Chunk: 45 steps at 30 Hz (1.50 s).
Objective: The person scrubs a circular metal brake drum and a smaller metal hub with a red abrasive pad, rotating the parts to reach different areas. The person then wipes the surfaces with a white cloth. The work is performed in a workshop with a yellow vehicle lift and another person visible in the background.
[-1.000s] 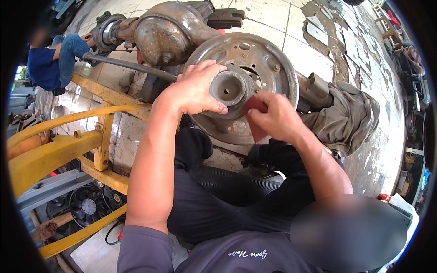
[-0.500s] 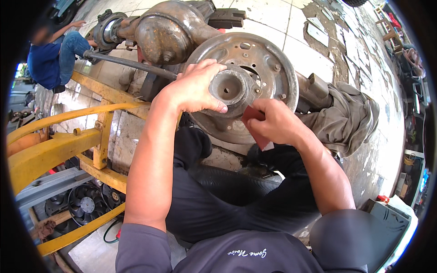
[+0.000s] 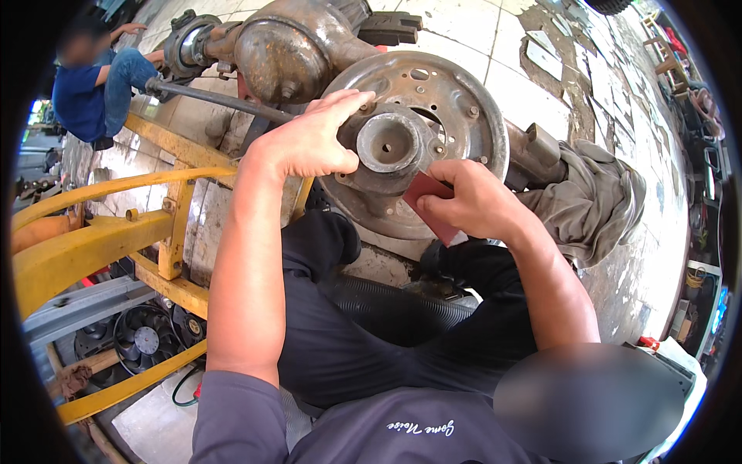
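Note:
A brown metal brake backing plate (image 3: 483, 93) stands in front of me, with a round, hollow wheel hub (image 3: 387, 165) projecting from its middle. My left hand (image 3: 309, 143) lies at the hub's left side. Its fingers are stretched along the upper left of the hub's flange, and the thumb is apart from them beside the hub's rim. Between the thumb and curled fingers of my right hand (image 3: 475, 203) is a folded piece of reddish-brown sandpaper (image 3: 423, 191). The sandpaper's upper end is close to the hub's lower right edge; I cannot tell whether it touches.
Behind the plate lies a rusty axle housing (image 3: 282, 66). A long shaft (image 3: 224, 106) reaches left toward a seated person (image 3: 81, 108). A yellow metal frame (image 3: 93, 251) and cooling fans (image 3: 145, 340) fill the left. Grey-brown cloth (image 3: 587, 205) drapes the axle's right end. Broken tiles (image 3: 545, 60) lie beyond.
My left hand has shifted left, its thumb drawing back off the hub's lower front. The right hand, still holding the sandpaper, has moved slightly left and tilted.

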### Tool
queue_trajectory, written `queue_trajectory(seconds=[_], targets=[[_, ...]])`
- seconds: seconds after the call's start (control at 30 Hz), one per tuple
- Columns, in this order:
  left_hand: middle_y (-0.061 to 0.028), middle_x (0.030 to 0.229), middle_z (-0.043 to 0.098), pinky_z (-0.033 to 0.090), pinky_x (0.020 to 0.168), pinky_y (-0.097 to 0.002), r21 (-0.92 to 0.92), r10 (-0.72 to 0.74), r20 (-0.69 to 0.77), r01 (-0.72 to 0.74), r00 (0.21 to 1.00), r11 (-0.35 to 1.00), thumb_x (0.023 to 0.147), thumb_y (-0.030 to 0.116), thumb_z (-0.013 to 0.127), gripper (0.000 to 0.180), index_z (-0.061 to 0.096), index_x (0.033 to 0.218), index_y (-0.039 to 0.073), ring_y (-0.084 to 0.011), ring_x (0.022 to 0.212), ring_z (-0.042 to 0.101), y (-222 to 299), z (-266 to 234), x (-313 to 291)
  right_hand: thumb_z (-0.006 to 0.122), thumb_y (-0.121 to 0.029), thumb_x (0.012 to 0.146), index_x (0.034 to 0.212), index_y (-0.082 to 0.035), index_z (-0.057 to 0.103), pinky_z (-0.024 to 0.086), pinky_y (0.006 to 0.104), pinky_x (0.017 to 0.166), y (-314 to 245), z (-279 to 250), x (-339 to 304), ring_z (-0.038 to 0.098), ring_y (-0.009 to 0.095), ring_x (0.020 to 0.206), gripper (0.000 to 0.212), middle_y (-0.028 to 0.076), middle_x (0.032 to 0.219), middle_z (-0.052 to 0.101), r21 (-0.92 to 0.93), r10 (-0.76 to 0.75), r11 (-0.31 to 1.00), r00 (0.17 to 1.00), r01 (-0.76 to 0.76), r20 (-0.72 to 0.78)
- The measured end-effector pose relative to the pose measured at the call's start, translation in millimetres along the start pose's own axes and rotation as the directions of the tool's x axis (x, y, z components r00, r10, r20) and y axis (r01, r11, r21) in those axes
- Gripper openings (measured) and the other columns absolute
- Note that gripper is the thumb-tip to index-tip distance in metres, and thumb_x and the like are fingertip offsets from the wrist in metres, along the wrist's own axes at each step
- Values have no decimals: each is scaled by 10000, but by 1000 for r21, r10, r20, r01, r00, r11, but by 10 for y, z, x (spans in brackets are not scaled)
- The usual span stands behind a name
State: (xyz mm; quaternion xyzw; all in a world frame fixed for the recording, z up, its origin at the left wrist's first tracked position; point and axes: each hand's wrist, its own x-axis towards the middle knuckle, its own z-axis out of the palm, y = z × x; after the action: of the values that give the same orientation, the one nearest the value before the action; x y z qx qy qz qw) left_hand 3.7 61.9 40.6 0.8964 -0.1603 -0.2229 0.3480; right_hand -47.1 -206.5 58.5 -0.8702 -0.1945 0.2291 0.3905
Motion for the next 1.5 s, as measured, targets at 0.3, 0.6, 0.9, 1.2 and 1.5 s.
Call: queue_trajectory(seconds=[0.3, 0.6, 0.9, 1.2, 1.5], targets=[[-147, 1650, 309, 357, 1181, -401, 101, 52, -51, -47, 997, 994, 709, 85, 743, 960, 372, 1592, 152, -331, 1523, 283, 24, 51, -1, 641, -136, 870, 1012, -11, 720, 569, 426, 720, 90, -177, -14, 739, 320, 750, 205, 200, 851, 735, 74, 185, 982, 971, -176, -152], [-131, 1635, 339, 250, 1243, -484, 293, 82, -12, -75, 997, 953, 683, 318, 910, 1068, 366, 1591, 176, -354, 1514, 292, 367, 265, 0, 640, -186, 875, 1005, -10, 685, 532, 496, 833, 231, -321, 78, 691, 421, 942, 224, 238, 954, 720, -167, 247, 928, 886, -333, -391], [-153, 1569, 426, 325, 1220, -447, 265, 184, -39, -167, 982, 950, 682, 279, 915, 1029, 407, 1571, 173, -363, 1453, 371, 362, 270, 104, 640, -178, 868, 971, 1, 686, 525, 507, 833, 333, -362, 44, 675, 442, 948, 212, 246, 947, 714, -195, 174, 936, 868, -292, -465], [-205, 1592, 304, 378, 1174, -555, 538, 8, -115, 56, 993, 841, 590, 265, 942, 1091, 409, 1541, 239, -457, 1446, 343, 665, 681, -12, 580, -120, 886, 1014, -44, 735, 559, 492, 831, 352, -265, 48, 721, 389, 928, 215, 206, 953, 740, -495, 225, 776, 904, -391, -363], [-106, 1382, 541, 412, 1098, -354, -428, 86, -123, -131, 989, 894, 692, 132, 751, 861, 443, 1494, 79, -202, 1291, 508, 405, 36, 32, 615, -171, 868, 966, -40, 690, 528, 512, 823, 381, -334, 15, 669, 432, 943, 179, 209, 957, 719, -365, 153, 872, 889, -327, -431]])
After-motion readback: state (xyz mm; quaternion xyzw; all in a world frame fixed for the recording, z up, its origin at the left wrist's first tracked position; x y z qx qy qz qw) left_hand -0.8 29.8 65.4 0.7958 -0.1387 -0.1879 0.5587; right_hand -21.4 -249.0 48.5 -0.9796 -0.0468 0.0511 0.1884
